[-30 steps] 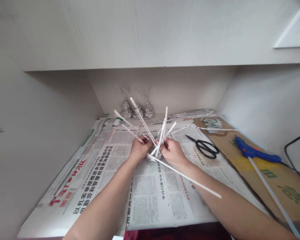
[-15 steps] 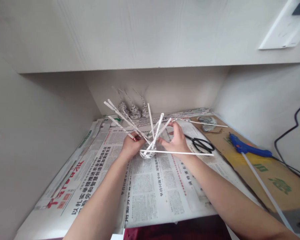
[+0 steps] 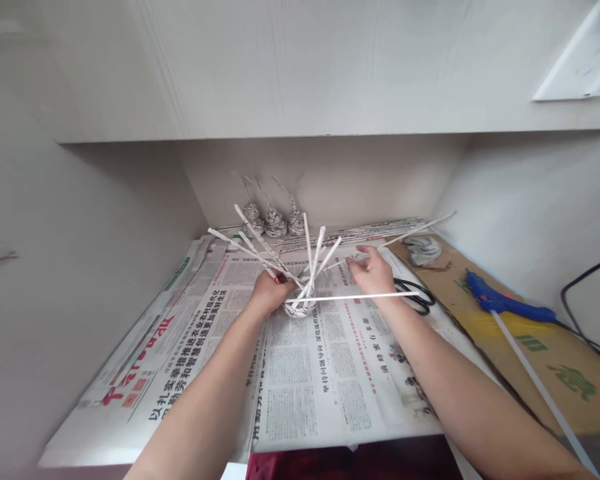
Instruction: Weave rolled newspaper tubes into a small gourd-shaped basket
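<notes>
My left hand [image 3: 274, 291] is closed on the left side of a small woven paper basket [image 3: 301, 309] made of rolled newspaper. Several stiff paper tubes fan up and outward from its rim, and one white tube [image 3: 360, 297] lies almost level toward the right, crossing in front of my right wrist. My right hand [image 3: 373, 272] is to the right of the basket, with its fingers around a long thin paper tube [image 3: 420, 229] that runs from the basket to the back right. Its thumb points toward the basket. The fingers partly hide that tube.
Newspaper [image 3: 300, 393] covers the table. Three woven paper gourds [image 3: 275, 223] stand by the back wall beside a bundle of paper tubes [image 3: 375, 230]. Black-handled scissors [image 3: 420, 297] lie under my right wrist. On cardboard [image 3: 540, 360] at right are a blue glue gun [image 3: 510, 303] and crumpled material [image 3: 424, 251].
My right hand has moved right, away from the basket, and the long tube's far end has swung up. The tubes on the left have shifted as the basket turned slightly. The view has shifted a little.
</notes>
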`<move>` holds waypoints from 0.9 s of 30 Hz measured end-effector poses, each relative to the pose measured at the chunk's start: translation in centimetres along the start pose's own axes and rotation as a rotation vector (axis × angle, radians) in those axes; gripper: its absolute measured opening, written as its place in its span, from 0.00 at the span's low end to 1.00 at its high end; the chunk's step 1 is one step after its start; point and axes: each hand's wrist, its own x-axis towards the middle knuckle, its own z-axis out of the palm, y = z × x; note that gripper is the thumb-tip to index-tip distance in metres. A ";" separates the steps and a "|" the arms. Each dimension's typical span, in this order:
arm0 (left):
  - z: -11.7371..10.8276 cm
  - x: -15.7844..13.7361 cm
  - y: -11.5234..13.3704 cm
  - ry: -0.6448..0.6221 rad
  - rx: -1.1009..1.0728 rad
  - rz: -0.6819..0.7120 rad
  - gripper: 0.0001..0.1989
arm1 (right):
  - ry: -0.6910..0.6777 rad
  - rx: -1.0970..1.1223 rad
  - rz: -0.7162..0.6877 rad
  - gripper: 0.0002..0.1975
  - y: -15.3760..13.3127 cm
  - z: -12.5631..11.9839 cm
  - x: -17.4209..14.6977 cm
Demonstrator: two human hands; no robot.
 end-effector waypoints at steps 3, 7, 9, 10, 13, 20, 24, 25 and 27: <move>0.8 -0.3 0.1 -0.007 0.080 0.023 0.04 | -0.220 0.096 -0.061 0.13 -1.1 0.0 -1.0; 1.8 -0.8 0.2 0.033 0.135 0.037 0.06 | -0.676 0.304 -0.087 0.14 -3.1 0.7 -3.4; 2.1 -1.0 0.3 0.054 0.142 0.032 0.05 | -0.695 0.309 -0.079 0.15 -3.4 1.4 -4.3; 2.3 -1.1 0.3 0.057 0.144 0.035 0.05 | -0.653 0.299 -0.079 0.14 -3.4 1.8 -4.6; 2.5 -1.4 0.5 0.042 0.156 0.041 0.02 | -0.555 0.264 -0.059 0.10 -2.9 2.8 -4.8; 2.6 -1.6 0.4 -0.034 0.132 0.062 0.05 | -0.627 0.323 0.032 0.13 -2.4 3.5 -4.3; 2.6 -1.6 0.3 -0.044 0.158 0.086 0.05 | -0.575 0.412 0.002 0.17 -2.0 3.9 -4.4; 2.6 -1.6 0.4 -0.052 0.168 0.078 0.05 | -0.561 0.420 -0.009 0.17 -1.9 4.0 -4.5; 2.6 -1.7 0.6 -0.061 0.186 0.065 0.05 | -0.535 0.381 -0.047 0.15 -2.0 3.9 -4.7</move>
